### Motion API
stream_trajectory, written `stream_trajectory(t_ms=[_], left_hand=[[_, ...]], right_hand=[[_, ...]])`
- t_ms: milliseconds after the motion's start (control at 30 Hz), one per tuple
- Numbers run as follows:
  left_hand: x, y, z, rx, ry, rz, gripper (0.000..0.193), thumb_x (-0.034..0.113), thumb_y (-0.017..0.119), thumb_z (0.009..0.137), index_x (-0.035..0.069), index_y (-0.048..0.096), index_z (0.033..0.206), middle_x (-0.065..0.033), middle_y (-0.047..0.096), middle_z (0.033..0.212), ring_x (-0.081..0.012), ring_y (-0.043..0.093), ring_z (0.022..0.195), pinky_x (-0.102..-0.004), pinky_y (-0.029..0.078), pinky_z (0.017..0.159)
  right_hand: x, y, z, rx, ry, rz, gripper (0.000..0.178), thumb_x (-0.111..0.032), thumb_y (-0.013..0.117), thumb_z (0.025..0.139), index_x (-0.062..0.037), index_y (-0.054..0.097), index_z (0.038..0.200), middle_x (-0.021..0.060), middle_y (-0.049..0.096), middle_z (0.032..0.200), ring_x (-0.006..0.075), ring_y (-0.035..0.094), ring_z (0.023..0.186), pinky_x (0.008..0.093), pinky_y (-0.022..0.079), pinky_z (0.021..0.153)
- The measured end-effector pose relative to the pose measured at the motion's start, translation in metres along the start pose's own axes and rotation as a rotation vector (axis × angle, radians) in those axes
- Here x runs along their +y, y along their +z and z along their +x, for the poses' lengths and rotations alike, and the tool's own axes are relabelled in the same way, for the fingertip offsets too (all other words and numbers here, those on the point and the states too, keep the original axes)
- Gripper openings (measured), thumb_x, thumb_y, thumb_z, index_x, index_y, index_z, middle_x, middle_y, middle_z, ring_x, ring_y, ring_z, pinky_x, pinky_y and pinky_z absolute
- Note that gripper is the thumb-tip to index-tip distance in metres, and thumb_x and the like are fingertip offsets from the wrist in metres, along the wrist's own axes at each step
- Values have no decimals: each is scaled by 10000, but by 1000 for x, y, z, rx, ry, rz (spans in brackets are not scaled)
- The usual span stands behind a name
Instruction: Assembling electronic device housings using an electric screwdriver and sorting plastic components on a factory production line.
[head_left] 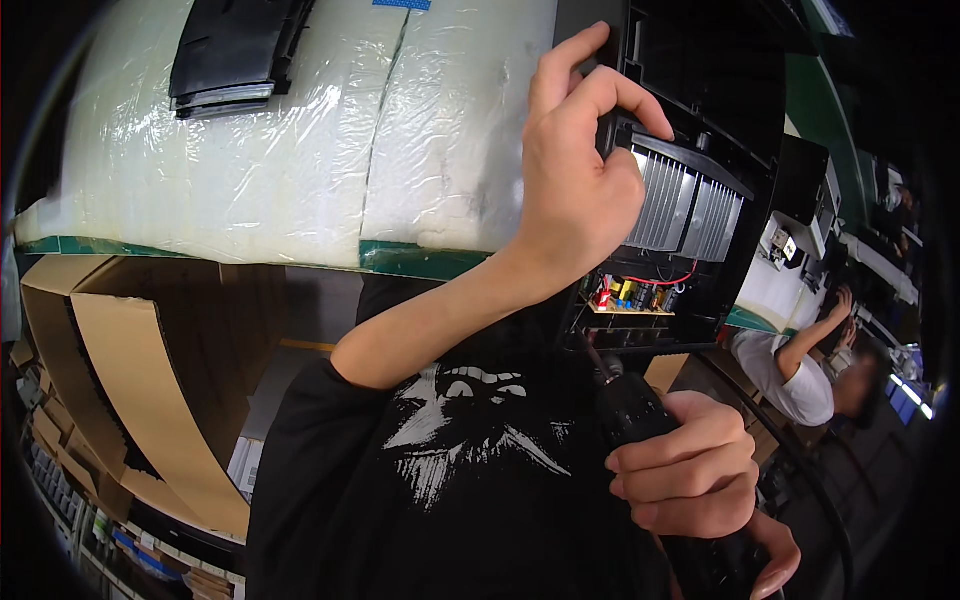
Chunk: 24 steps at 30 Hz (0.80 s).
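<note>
A black casing (752,215) lies open at the right side of the work surface. Inside it sit a ribbed silver heat sink (660,205) and, nearer me, a circuit board (632,305) with small coloured parts and a red wire. My left hand (580,165) reaches across to the casing's left wall, fingers bent over its dark edge beside the heat sink; the exact contact is partly hidden. Wrapped in my right hand (695,470) is a black power screwdriver (630,405). Its bit points up and left, close to the casing's near edge; whether it touches is unclear.
Plastic-wrapped white padding (300,180) covers the bench, with a stack of black plates (235,50) on it. Below its green front edge stands an open cardboard box (120,370). Another person (800,370) works at the right.
</note>
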<state>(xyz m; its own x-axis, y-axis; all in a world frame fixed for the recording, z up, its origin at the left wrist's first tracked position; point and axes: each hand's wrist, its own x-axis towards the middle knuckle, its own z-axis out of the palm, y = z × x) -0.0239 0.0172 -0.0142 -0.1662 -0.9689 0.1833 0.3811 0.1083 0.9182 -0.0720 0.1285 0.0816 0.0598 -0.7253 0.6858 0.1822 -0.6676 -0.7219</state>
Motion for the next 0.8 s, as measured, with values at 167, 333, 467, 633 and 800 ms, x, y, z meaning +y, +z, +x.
stream_trajectory(t_ms=[167, 333, 467, 633, 800], left_hand=[[-6, 1, 0, -47, -64, -6, 292, -119, 414, 581, 49, 605, 723, -230, 406, 1241, -368, 477, 1127, -363, 417, 865], [-6, 2, 1, -31, -31, 14, 275, -110, 418, 583, 41, 600, 723, -245, 410, 1264, -381, 435, 1191, -383, 384, 938], [-12, -2, 4, -114, 27, 109, 276, -105, 412, 588, 22, 585, 762, -271, 367, 1338, -384, 373, 1257, -396, 307, 1016], [-14, 4, 1, -177, -38, -65, 347, -91, 435, 605, 24, 524, 920, -246, 285, 1422, -305, 321, 1305, -348, 209, 1061], [-8, 2, 3, -177, -71, -5, 318, -91, 434, 615, 30, 529, 893, -265, 292, 1407, -344, 257, 1336, -388, 172, 1079]], right_hand=[[5, 6, -10, 22, -75, -72, 565, -354, 142, 963, 88, 493, 989, 163, 546, 567, 250, 511, 396, 358, 516, 399], [4, 5, -14, 25, -154, -114, 446, -165, 334, 921, -6, 260, 1331, 148, 552, 595, 229, 513, 387, 347, 518, 398], [-13, -16, -8, 16, 60, -112, 632, 100, 554, 720, -49, 315, 1286, 135, 566, 607, 231, 534, 392, 345, 526, 407], [-51, -47, 12, 1, 59, 2, 124, 52, 602, 739, 46, 497, 673, 150, 590, 570, 244, 542, 402, 321, 506, 373], [-125, -67, 10, 313, -530, -203, 393, -124, 708, 760, 13, 430, 1002, 19, 503, 634, 101, 525, 428, 175, 477, 362]])
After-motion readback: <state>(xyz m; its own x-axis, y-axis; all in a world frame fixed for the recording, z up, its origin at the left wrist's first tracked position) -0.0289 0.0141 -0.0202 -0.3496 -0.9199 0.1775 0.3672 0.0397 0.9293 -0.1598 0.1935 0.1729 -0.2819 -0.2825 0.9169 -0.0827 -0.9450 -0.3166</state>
